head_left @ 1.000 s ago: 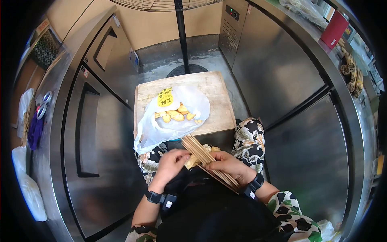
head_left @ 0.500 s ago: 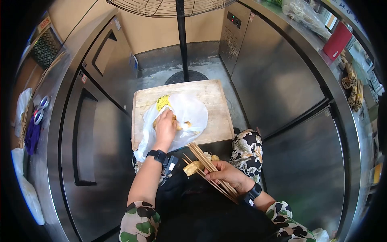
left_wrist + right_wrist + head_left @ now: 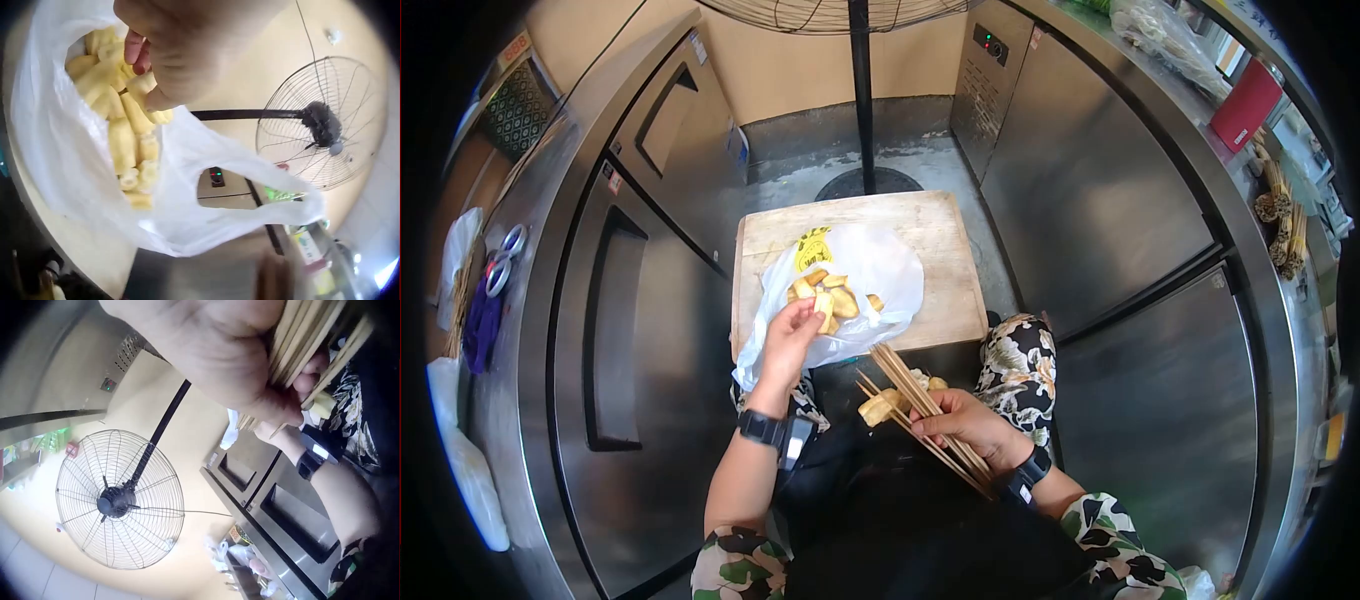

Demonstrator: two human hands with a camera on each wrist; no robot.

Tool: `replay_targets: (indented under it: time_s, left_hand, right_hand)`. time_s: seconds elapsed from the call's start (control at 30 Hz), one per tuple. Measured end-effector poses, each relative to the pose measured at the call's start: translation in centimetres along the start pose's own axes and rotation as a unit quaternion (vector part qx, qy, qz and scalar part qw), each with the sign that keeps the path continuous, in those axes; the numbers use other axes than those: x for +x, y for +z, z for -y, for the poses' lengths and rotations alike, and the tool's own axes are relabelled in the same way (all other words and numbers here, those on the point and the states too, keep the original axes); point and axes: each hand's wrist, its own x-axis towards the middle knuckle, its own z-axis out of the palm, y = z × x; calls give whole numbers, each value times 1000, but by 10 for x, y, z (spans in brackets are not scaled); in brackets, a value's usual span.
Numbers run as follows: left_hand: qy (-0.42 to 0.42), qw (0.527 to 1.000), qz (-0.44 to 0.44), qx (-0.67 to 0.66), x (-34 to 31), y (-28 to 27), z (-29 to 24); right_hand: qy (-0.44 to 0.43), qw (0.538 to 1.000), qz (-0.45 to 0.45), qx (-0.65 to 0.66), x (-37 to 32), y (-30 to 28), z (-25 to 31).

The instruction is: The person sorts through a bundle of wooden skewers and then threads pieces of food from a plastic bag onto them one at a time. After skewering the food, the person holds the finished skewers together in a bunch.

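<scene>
Over the white plastic bag [image 3: 885, 262], the left hand [image 3: 788, 345] pinches one yellow piece [image 3: 824, 308] between thumb and fingers. More yellow pieces lie in the bag's opening; the left wrist view shows them [image 3: 122, 140] below the left hand [image 3: 181, 56]. The right hand [image 3: 972, 430] grips a bundle of thin wooden sticks [image 3: 905, 378] near the lap. A yellow piece [image 3: 882, 407] is on a stick beside the bundle, and paler pieces are partly hidden behind the sticks. In the right wrist view the fingers of the right hand [image 3: 231, 356] curl round the sticks [image 3: 303, 340].
The bag lies on a wooden board [image 3: 945, 270] in front of the knees. Steel cabinets stand on the left [image 3: 670, 330] and right [image 3: 1100, 180]. A fan pole [image 3: 863, 110] rises behind the board. Scissors [image 3: 501, 268] and a red container [image 3: 1246, 106] are on the side counters.
The left hand first left the sticks and reached into the bag, then drew back slightly towards the body with a yellow piece pinched. The right hand has kept its grip on the sticks.
</scene>
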Motion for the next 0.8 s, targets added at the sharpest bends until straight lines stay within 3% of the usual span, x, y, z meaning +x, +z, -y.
replay_targets:
  time_s: [0.1, 0.27, 0.8]
  left_hand:
    - [-116, 978, 45, -169, -47, -4, -25]
    - [-104, 973, 75, -193, -83, -4, -28]
    - [37, 998, 50, -6, -106, 12, -41]
  right_hand:
    - [2, 1000, -2, -9, 0, 5, 2]
    - [5, 1000, 16, -17, 1, 8, 0]
    - [1, 999, 12, -31, -1, 13, -1]
